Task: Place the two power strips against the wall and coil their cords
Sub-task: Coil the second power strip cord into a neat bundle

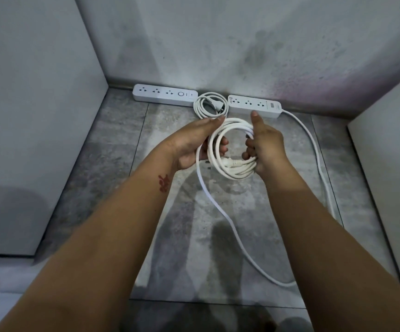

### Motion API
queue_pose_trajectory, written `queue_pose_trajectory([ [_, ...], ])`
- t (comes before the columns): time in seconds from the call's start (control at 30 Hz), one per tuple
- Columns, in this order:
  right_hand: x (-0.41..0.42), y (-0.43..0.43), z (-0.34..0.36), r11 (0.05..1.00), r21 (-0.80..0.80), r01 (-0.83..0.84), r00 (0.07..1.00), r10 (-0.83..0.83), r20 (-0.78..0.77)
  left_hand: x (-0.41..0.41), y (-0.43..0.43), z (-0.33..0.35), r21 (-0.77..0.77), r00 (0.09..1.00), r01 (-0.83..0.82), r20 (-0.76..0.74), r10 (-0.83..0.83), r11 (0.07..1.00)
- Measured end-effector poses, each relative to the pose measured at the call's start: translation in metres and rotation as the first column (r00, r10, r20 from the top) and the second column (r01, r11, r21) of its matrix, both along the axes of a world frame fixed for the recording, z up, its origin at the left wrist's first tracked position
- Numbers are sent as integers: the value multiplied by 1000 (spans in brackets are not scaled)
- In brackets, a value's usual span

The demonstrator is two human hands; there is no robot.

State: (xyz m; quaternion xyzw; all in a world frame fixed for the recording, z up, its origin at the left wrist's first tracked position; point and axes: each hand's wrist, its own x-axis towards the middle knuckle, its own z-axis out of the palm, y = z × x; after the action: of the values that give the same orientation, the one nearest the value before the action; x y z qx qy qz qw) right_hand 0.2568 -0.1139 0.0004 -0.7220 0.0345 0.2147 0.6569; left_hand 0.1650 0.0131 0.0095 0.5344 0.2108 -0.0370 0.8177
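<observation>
Both hands hold a half-wound white cord (230, 149) above the floor: left hand (195, 142) cupping one side, right hand (263, 147) pinching the loops. Light and springy, it looks apt to uncoil unless gripped across all turns; both strips (254, 105) sit by the wall.

Looks like a bare corner inside a home or other building. Grey stone-look floor tiles (112, 149), a stained grey wall (242, 44) and flat pale panels (33, 92) at both sides. Cannot tell which room.
</observation>
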Motion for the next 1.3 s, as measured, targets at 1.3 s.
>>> queue_pose_trajectory([
  [1.3,14,7,8,930,155,333,940,-314,-133,-2,-31,-28,19,988,-148,-44,148,989],
])
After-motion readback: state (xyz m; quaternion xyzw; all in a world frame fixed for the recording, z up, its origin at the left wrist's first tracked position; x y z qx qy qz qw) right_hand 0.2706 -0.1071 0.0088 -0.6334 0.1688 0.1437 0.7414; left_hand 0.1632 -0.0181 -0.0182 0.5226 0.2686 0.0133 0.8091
